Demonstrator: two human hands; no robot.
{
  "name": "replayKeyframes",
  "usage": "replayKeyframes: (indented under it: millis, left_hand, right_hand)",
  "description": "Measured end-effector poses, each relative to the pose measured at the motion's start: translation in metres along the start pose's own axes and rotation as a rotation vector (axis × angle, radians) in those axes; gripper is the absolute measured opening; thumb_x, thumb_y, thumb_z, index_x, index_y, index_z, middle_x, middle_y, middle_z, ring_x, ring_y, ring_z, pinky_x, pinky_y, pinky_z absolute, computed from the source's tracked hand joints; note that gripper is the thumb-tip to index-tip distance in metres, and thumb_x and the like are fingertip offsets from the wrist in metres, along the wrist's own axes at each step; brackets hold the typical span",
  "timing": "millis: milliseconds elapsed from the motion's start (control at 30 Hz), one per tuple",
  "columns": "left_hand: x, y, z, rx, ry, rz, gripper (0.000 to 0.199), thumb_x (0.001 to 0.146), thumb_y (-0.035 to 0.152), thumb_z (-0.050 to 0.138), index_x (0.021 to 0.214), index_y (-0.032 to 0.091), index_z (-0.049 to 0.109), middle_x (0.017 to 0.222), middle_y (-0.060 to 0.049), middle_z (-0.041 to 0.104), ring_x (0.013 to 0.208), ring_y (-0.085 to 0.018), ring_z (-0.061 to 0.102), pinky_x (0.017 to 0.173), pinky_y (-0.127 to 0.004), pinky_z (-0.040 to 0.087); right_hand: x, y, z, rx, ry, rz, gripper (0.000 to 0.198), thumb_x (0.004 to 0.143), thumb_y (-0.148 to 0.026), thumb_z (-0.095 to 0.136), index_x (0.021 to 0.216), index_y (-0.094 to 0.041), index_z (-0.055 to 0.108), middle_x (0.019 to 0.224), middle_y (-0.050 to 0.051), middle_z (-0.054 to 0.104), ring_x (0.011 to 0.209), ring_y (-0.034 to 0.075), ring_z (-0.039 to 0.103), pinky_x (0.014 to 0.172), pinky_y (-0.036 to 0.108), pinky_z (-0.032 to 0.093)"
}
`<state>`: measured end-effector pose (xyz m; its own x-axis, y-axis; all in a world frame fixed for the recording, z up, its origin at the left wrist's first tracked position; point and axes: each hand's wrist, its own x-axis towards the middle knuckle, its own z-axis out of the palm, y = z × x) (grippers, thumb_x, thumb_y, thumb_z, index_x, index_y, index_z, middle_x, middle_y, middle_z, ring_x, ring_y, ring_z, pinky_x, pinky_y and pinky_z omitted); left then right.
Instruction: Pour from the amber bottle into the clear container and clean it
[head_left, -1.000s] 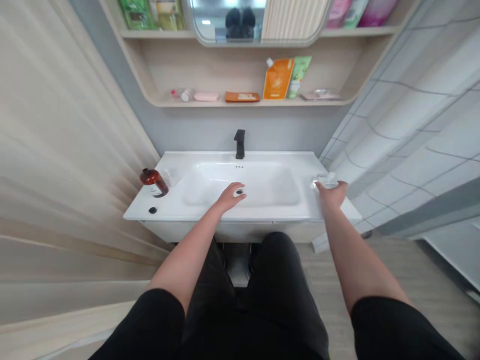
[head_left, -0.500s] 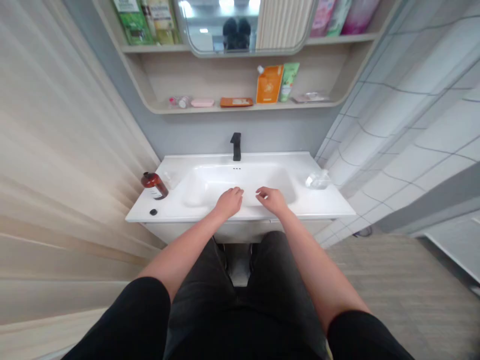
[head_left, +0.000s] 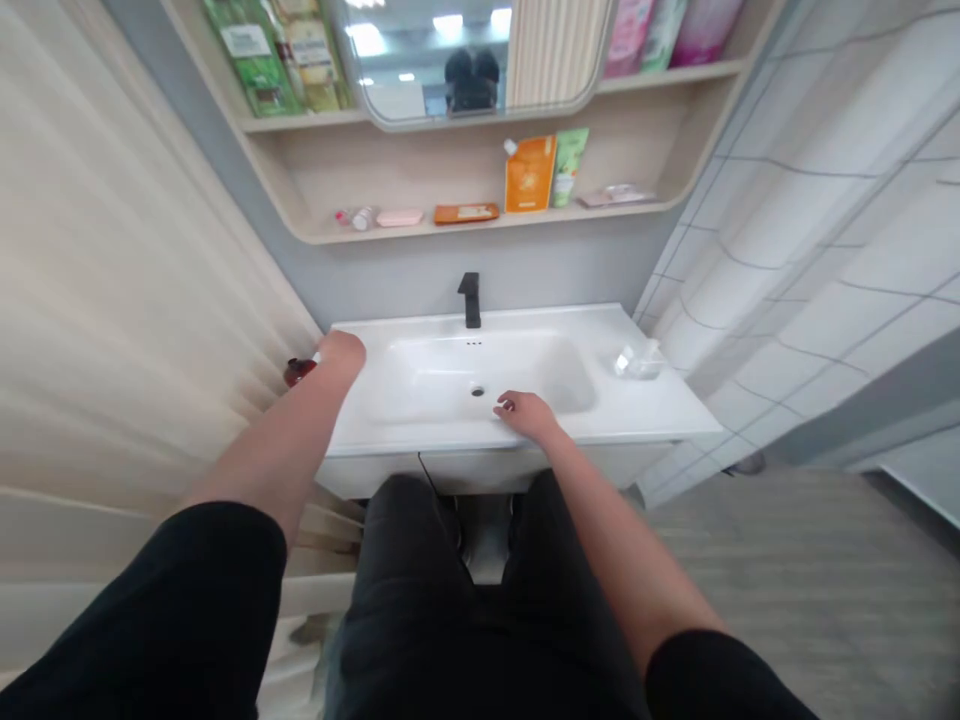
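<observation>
Left hand (head_left: 343, 351) is left of the sink (head_left: 435, 380), grip hidden, can't tell; brown bottle (head_left: 298, 371) is there too, and a swinging forearm (head_left: 281, 440) could topple it. Right hand (head_left: 528, 411) hangs loosely spread over the sink

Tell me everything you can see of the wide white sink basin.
The glossy white rectangular basin, ceramic by its look, has rounded corners and sloping walls and is sunk into a white countertop. A dark round drain hole sits in its floor, and small dark overflow slots show at the back, below the angular black faucet. No water can be made out in it. The person's right hand is at its front; whether it touches the basin cannot be told.
</observation>
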<state>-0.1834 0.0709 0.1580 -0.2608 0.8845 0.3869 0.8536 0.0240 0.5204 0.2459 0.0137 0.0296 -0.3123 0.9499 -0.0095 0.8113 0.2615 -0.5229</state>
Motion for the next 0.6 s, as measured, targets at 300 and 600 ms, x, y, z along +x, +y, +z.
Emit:
replayKeyframes:
  millis: [300, 600]
  left_hand:
    - [-0.001, 0.009, 0.017, 0.04, -0.034, -0.032, 0.027, 0.087, 0.037, 0.089, 0.082, 0.017, 0.072, 0.077, -0.01, 0.062, 0.104, -0.037, 0.074, 0.111, -0.062, 0.055]
    - [-0.094, 0.109, 0.071, -0.115, -0.286, 0.397, 0.052, 0.082, 0.005, 0.085, 0.129, 0.025, 0.08, 0.131, -0.01, 0.075, 0.105, -0.028, 0.078, 0.109, -0.044, 0.064]
  right_hand:
    - [0.003, 0.006, 0.002, 0.089, 0.021, 0.005, 0.025, 0.107, -0.036, 0.077, 0.128, -0.026, 0.088, 0.119, 0.007, 0.09, 0.112, 0.028, 0.084, 0.097, 0.034, 0.06]
    - [0.009, 0.01, 0.011, 0.537, 0.026, -0.218, 0.092, 0.082, -0.045, 0.1, 0.165, -0.034, 0.063, 0.165, 0.012, 0.07, 0.125, 0.031, 0.078, 0.107, 0.049, 0.066]
